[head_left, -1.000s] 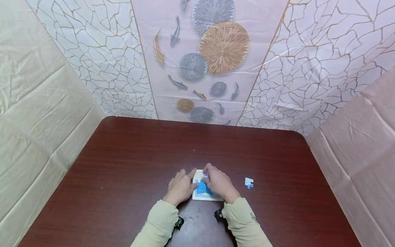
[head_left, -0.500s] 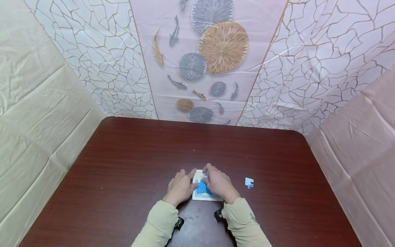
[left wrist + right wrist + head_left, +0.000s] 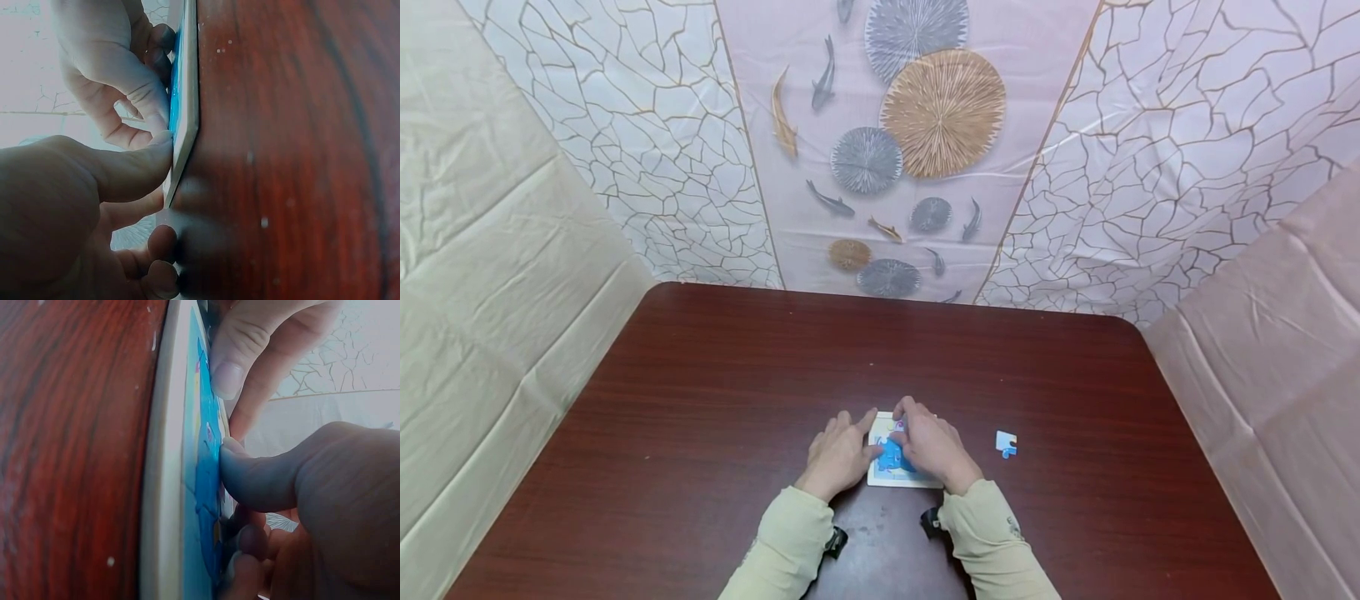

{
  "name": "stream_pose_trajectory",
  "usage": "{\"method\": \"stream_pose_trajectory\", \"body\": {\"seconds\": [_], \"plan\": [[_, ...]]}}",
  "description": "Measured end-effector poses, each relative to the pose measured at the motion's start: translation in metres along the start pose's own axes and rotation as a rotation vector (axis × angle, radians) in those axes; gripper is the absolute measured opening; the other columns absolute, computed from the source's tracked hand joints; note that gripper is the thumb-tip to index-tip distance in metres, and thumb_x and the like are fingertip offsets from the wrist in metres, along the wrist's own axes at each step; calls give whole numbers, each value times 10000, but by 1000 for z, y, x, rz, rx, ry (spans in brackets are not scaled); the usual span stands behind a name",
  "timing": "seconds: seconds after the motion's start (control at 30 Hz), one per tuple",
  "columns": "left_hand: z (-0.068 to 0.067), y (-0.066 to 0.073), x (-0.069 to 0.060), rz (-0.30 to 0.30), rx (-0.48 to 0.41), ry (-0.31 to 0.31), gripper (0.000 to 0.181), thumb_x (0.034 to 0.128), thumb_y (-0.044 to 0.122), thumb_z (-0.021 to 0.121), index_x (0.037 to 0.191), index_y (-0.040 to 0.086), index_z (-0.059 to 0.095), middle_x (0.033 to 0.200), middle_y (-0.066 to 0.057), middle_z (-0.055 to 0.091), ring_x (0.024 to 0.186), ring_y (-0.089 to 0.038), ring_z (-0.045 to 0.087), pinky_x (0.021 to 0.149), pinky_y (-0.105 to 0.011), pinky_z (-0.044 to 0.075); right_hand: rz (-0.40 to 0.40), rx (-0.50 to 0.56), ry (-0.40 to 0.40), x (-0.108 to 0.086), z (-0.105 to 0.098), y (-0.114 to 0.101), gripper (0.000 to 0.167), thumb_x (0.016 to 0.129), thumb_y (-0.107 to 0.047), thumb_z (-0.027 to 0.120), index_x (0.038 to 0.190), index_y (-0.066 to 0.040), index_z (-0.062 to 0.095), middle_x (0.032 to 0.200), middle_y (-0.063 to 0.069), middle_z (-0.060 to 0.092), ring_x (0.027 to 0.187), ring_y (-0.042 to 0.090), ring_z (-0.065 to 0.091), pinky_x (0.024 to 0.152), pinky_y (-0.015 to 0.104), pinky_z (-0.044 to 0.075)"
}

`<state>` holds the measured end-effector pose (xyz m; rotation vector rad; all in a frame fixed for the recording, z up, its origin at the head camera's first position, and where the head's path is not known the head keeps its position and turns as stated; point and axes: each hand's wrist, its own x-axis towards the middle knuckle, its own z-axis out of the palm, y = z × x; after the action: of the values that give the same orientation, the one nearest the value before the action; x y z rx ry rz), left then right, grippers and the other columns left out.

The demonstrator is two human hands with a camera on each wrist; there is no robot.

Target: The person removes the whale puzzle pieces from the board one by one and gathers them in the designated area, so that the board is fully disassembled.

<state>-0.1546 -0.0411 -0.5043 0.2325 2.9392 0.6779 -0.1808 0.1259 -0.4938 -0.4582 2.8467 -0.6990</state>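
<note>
Puzzle board (image 3: 897, 483) is lying on the counter (image 3: 737, 375) between both hands, and its blue picture (image 3: 891, 457) is showing where the fingers are leaving it uncovered. The left hand (image 3: 838, 457) is spreading along the left edge; its grip is loose, the thumb reaching onto the face and the index finger lying by the far left corner. The right hand (image 3: 936, 450) is covering the right part of the board, fingers bending down onto the face. Whether that grip is pinching a piece or only pressing, I cannot tell.

Judging by this pose, the person is seating or pressing a piece while the left hand is steadying the board. One loose piece (image 3: 1003, 438) is lying on the counter to the right, apart from the board, so the next move is probably calling for the right hand to lift away and fetch it. Any gap for it is hiding under that hand.

Counter is stretching widely to the left, right and far sides, with the far edge running well beyond the board along the patterned cloth (image 3: 805, 258). Only counter is lying between the right hand and the loose piece.
</note>
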Motion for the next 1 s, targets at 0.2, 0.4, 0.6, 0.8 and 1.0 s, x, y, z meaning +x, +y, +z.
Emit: {"method": "stream_pose_trajectory", "body": {"seconds": [0.2,0.4,0.6,0.8,1.0], "plan": [[0,0,-1,3,-3,6,602,890,370,697,1432,182,515,924,-88,493,745,-225,436,607,-344,371,-5,-4,5,0,0,1,244,931,-231,667,1110,-137,531,780,-32,480,608,137,470,593,334,412],[0,0,0,1,2,3,601,894,370,693,1436,184,510,937,-94,498,755,-229,442,619,-353,381,-8,-12,10,0,0,1,245,932,-234,665,1113,-138,531,782,-35,477,602,139,468,597,338,415],[0,0,0,-3,7,-2,603,894,376,691,1438,193,507,966,-105,510,777,-236,458,637,-364,396,-5,-14,3,0,0,0,247,935,-235,661,1120,-138,529,795,-32,482,599,140,468,594,333,414],[1,0,0,-4,4,1,605,889,376,697,1436,197,510,967,-107,513,778,-241,464,637,-368,399,-5,-15,6,0,0,0,248,933,-229,664,1119,-136,528,800,-30,483,602,140,466,589,334,410],[1,0,0,2,-2,8,604,888,373,698,1433,190,514,965,-111,513,775,-242,460,638,-374,399,-5,-26,8,0,1,0,243,933,-227,662,1117,-141,529,794,-39,479,605,135,468,597,335,412]]}}
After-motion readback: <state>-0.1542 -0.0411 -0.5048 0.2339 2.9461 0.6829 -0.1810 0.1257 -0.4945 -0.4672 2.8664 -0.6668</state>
